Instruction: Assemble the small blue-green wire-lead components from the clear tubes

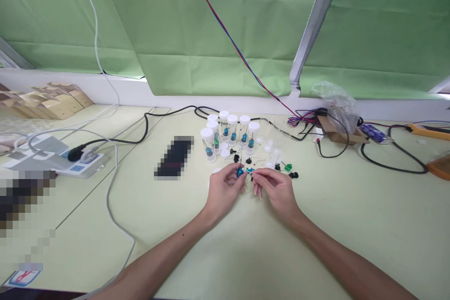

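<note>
My left hand (225, 190) is closed in a pinch on a small blue component (240, 172) above the pale green table (316, 225). My right hand (276, 187) is closed in a pinch on another small blue piece (250, 170) right beside it, the two hands' fingertips almost touching. Just beyond the hands stand several clear vials with white caps (228, 133), some holding blue and green parts. Loose black pieces (294, 175) and a green one (288, 167) lie to the right of the hands, with loose white caps (270, 146) near them.
A black blurred-out object (174, 157) lies left of the vials. A white power strip (75, 165) with a black plug and grey and black cables sits at the left. A cardboard box (339, 135) with a plastic bag, red-blue wires and orange tools (427, 131) are at the back right.
</note>
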The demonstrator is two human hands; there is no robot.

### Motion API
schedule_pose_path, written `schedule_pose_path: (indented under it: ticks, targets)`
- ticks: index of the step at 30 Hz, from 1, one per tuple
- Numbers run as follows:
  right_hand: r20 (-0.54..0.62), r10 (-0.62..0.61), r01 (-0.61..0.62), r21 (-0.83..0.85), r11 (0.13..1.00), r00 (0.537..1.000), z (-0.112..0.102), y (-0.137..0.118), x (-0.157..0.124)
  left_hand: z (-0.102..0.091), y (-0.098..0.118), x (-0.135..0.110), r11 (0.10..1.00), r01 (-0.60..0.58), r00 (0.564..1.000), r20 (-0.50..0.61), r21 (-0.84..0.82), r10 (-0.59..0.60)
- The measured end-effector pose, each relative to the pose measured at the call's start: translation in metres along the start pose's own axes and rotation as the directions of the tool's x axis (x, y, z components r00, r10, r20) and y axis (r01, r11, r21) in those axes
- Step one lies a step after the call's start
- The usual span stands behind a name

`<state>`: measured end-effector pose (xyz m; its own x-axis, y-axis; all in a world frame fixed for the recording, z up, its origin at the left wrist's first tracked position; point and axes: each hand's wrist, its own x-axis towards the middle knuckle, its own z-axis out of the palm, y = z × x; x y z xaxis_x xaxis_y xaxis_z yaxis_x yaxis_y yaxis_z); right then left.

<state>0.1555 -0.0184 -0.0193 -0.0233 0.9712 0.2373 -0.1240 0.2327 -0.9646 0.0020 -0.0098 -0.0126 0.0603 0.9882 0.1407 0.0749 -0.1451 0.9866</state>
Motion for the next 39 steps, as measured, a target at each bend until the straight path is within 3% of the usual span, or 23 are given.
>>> schedule_pose_path:
  ticks: [16,39]
  targets:
    - [0.128,0.086,-0.119,0.284,0.952,0.988,-0.0021,0.0019,0.0028,0.0002,0.0002,0.0016,0.992,0.056,0.997,0.054,-0.111,-0.05]
    - [0.136,0.119,-0.155,0.292,0.944,0.984,-0.0049,0.0086,0.0047,0.0007,-0.0022,0.0011,0.994,0.043,0.998,0.059,-0.099,-0.037]
